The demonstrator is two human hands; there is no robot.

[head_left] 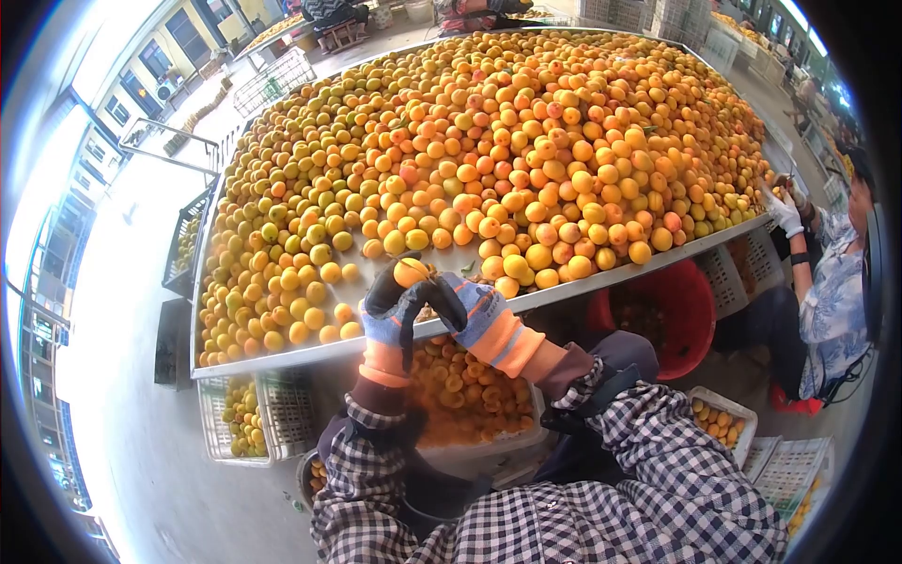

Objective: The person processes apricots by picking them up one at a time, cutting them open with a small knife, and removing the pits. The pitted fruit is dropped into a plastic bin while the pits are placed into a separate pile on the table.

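Both my hands wear gloves in orange, grey-blue and black, and meet above the near edge of a metal table (583,279). Between the black fingertips of my left hand (385,305) sits a yellow-orange apricot (411,273). My right hand (460,305) has its fingers closed against the right side of that fruit; a small dark bit shows there. Around them, a large heap of apricots (564,141) covers much of the tabletop. Below my hands stands a crate of orange fruit pieces (470,395).
A red tub (676,320) stands under the table's right part. Crates with apricots (246,418) are at lower left and lower right (719,423). A co-worker (836,291) in white gloves sits at the right end. More people sit beyond the far edge.
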